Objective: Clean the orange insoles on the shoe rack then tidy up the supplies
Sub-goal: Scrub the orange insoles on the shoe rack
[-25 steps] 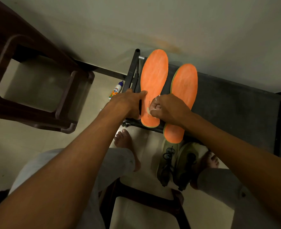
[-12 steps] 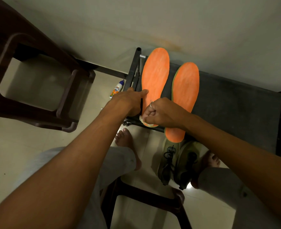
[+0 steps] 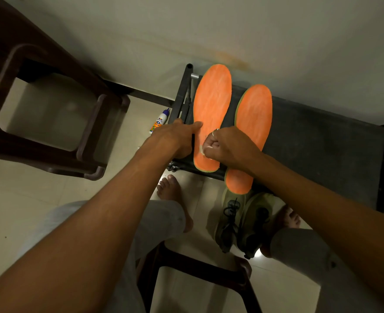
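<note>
Two orange insoles lie side by side on the dark shoe rack (image 3: 317, 141): the left insole (image 3: 212, 102) and the right insole (image 3: 255, 116). My left hand (image 3: 175, 138) rests on the rack's left edge, its thumb pressing the left insole's edge. My right hand (image 3: 229, 145) is curled around a small pale wad of cloth (image 3: 202, 150) and presses it onto the lower part of the left insole. Most of the wad is hidden in the fist.
A small white bottle with a blue cap (image 3: 160, 120) lies on the tiled floor left of the rack. A dark brown stool (image 3: 91, 136) stands at left. A pair of olive shoes (image 3: 243, 222) sits below the rack between my bare feet. The wall is behind.
My right hand with the wad slid down toward the left insole's heel and has come back up a little. My left hand has stayed holding the insole's edge.
</note>
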### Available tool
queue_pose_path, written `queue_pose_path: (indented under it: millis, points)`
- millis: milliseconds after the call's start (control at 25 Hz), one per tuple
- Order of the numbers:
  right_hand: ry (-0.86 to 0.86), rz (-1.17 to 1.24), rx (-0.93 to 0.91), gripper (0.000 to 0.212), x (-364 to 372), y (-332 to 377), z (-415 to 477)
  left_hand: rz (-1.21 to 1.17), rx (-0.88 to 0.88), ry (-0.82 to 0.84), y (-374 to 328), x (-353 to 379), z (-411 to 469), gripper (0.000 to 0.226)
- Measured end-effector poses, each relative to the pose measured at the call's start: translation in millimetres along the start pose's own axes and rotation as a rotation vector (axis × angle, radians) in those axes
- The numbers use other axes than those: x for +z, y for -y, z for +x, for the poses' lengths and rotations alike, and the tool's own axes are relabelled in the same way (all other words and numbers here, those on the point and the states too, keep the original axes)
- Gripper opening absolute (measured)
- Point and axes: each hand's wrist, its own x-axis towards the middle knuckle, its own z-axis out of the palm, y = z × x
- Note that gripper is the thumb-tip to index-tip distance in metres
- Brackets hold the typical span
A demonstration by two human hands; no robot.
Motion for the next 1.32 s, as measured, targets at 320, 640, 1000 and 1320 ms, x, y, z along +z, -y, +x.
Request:
queue_pose_path:
  millis: [320, 640, 1000, 1320]
  points:
    - [0.124, 0.017, -0.055, 0.01, -6, 1, 1, -0.007, -0.001, 0.0, 0, 1, 1, 0.08]
    - [0.194, -0.024, -0.025, 0.008, -13, -5, 5, -0.003, 0.001, -0.01, 0, 1, 1, 0.08]
    - [0.175, -0.072, 0.016, 0.006, -20, -13, 12, -0.028, 0.015, 0.003, 2, 1, -2, 0.1]
    - [0.192, -0.014, -0.068, 0.011, -9, -4, 11, -0.04, -0.001, 0.024, -2, -2, -5, 0.109]
